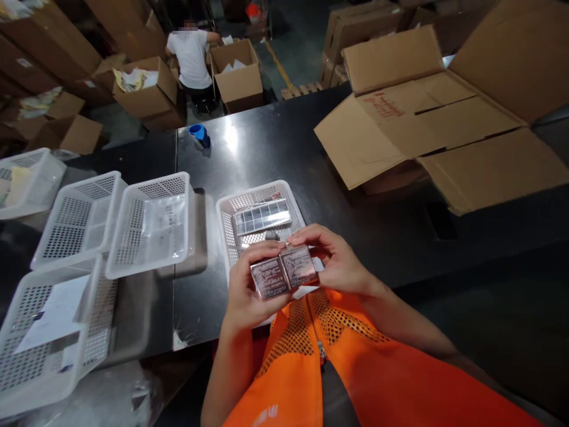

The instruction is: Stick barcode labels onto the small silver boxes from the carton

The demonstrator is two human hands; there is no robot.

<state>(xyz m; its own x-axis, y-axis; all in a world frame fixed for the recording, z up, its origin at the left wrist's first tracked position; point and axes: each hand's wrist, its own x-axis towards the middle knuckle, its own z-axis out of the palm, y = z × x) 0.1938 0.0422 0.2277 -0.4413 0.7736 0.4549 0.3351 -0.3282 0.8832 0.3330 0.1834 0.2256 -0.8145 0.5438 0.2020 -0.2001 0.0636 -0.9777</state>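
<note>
Two small, shiny, copper-toned boxes covered in fine print are held side by side, close together, over the near end of a white plastic basket (224,222). My left hand (243,290) is closed around the left box (269,278). My right hand (340,261) grips the right box (299,266), its fingertips at the top edge where the two boxes meet. The print is too small to read. Inside the basket, beyond my hands, lies a clear-fronted pack of dark squares (263,217). My hands and the boxes hide the basket's near part.
Several white baskets stand to the left; one holds a clear plastic bag (163,222), another white paper (56,311). A blue tape roll or cup (200,136) sits on the dark table (262,148). An open cardboard box (427,118) is at right. A person (191,59) sits among cartons beyond.
</note>
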